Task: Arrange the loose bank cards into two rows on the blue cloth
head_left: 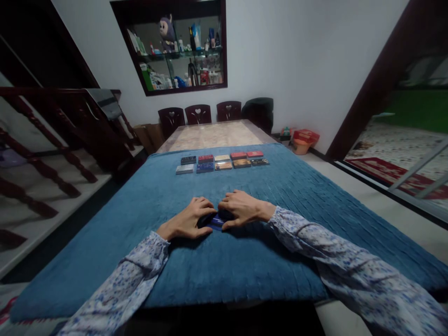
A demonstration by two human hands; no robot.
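Note:
A dark blue box (216,222) with pale lettering lies on the blue cloth (196,266), near the middle of the view. My left hand (192,217) curves round its left side, and my right hand (242,208) curves round its right side. Both hands have fingers bent over the far edge and thumbs at the near edge, hiding the box's ends. Farther off are two rows of small flat boxes, among them a silver one (185,169), a blue one (205,167), a red one (238,156) and a black one (259,162).
Beyond the cloth, the bare marble tabletop (217,133) reaches toward dark wooden chairs (198,114). A wall shelf (182,53) holds bottles and a plush toy. Wooden railings (45,163) stand at the left, and an orange bucket (301,145) sits on the floor to the right.

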